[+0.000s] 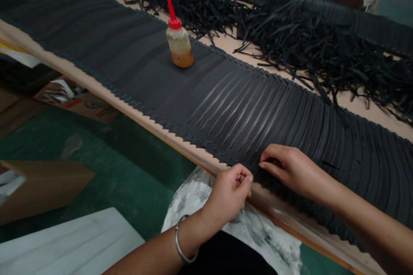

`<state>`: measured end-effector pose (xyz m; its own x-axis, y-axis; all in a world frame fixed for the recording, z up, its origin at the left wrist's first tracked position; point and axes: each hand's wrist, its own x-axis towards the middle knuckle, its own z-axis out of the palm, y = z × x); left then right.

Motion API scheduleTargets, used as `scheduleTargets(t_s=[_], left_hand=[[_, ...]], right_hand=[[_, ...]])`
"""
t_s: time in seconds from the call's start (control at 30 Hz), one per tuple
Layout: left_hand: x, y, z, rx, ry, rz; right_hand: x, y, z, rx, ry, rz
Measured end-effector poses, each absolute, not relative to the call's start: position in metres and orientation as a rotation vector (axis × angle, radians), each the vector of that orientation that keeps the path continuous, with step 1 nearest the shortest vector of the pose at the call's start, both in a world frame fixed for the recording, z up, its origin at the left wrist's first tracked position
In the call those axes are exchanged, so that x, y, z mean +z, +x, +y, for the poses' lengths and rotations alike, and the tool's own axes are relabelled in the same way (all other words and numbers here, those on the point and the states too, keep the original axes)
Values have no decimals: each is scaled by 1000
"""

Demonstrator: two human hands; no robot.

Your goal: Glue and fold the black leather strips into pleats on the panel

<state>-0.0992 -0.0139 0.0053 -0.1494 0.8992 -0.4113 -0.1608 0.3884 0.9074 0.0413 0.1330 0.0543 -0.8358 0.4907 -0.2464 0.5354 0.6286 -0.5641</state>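
A row of overlapping black strips (309,120) lies across black sheet pieces (129,60) with zigzag edges. Several shiny wet lines (238,111) run over the sheet left of the strips. At the near edge, my left hand (234,187) is closed in a pinch; whatever it grips is hidden by the fingers. Just right of it, my right hand (293,167) rests low over the black strips, thumb and forefinger curled together, and I cannot make out what is between them. A squeeze bottle (180,49) with a red nozzle and amber liquid stands upright on the sheet.
Heaps of loose black strips (309,43) lie along the table's far side. The long table (151,124) has its near edge by my lap. Below left are a cardboard box (45,184), a white board (71,245) and the green floor (129,163).
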Motion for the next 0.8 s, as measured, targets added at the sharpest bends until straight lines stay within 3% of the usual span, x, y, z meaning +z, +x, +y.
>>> scheduleTargets(t_s=[0.23,0.43,0.8], left_hand=[[6,-122,-29,1031,1186,1670],[3,-128,-34,1011,1599,1761],[10,-132,-13,508,2126,1922]], right_hand=[[56,19,142,-636,834,2813],[56,14,149,-551,841,2828],[55,14,153,-502,825,2814]])
